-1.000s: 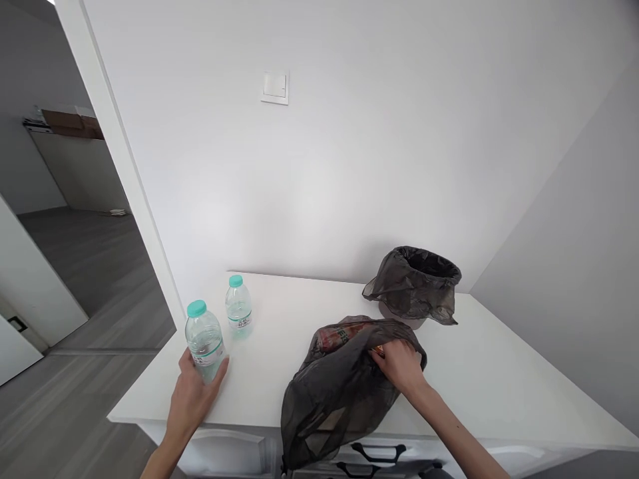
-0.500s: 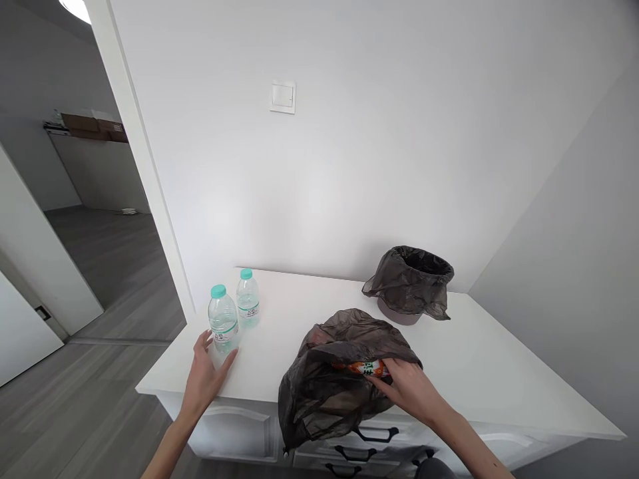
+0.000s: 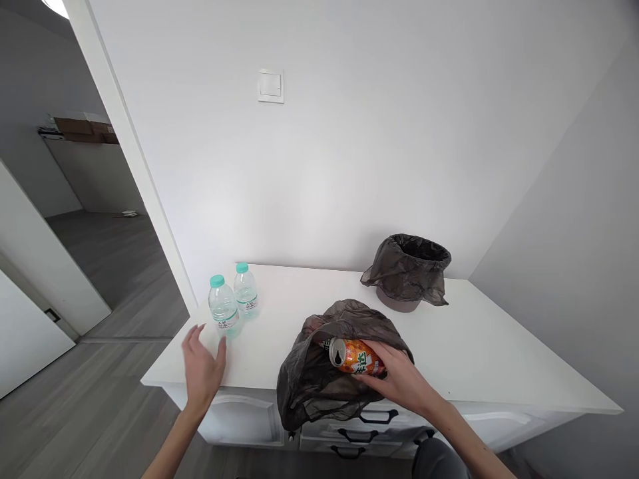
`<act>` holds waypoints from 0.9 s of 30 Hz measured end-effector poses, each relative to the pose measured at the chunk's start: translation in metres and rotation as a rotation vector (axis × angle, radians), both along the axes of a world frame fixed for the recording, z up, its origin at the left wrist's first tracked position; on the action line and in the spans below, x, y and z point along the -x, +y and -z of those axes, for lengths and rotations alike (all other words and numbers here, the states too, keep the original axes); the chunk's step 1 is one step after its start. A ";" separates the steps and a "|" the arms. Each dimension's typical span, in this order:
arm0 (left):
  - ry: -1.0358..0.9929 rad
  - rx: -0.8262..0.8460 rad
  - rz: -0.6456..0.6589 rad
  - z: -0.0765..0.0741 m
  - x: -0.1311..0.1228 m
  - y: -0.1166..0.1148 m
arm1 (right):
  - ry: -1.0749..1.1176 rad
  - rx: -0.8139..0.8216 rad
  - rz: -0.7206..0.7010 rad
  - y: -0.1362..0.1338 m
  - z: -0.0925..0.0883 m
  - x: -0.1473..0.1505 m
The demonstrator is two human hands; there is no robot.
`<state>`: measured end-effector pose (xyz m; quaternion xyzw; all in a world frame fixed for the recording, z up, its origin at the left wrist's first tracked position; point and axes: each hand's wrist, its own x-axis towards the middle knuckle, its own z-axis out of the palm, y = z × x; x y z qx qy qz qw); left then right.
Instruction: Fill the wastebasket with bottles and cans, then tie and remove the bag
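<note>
My right hand (image 3: 399, 379) is closed around an orange soda can (image 3: 357, 356), tilted on its side in the mouth of a dark plastic bag (image 3: 312, 382). The can's opened top faces left. The bag rests on the white cabinet top and droops over its front edge; what else lies inside is mostly hidden. My left hand (image 3: 202, 366) is open, fingers apart and holding nothing, just in front of a clear bottle with a teal cap (image 3: 223, 309). A second such bottle (image 3: 246, 293) stands upright behind it to the right.
A small bin lined with a dark bag (image 3: 407, 279) stands at the back right of the white cabinet top (image 3: 479, 352), near the wall. Black-handled drawers (image 3: 377, 417) are below the front edge. A doorway opens at the left.
The can has come further out of the bag's mouth in my right hand, so its top now shows. My left hand has drawn back from the nearer bottle.
</note>
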<state>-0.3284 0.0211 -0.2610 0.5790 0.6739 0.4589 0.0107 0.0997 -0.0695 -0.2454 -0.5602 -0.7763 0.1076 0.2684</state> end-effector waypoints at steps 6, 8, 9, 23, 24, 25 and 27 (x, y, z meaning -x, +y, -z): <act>0.101 -0.239 0.416 -0.018 -0.079 -0.077 | 0.054 -0.080 -0.035 -0.001 -0.003 0.010; 0.208 -0.171 0.734 -0.026 -0.107 -0.099 | 0.075 -0.114 -0.050 -0.003 -0.006 0.015; 0.230 -0.158 0.808 -0.031 -0.118 -0.106 | 0.086 -0.131 -0.056 -0.005 -0.008 0.019; -0.464 0.186 0.818 -0.059 -0.150 -0.118 | 0.228 -0.245 -0.117 -0.040 -0.025 0.084; -0.496 0.183 0.804 -0.054 -0.144 -0.122 | 0.198 -0.238 -0.134 -0.043 -0.028 0.083; -0.512 0.176 0.783 -0.050 -0.135 -0.125 | 0.160 -0.233 -0.153 -0.045 -0.029 0.081; -0.506 0.146 0.712 -0.044 -0.107 -0.124 | 0.087 -0.224 -0.201 -0.047 -0.027 0.073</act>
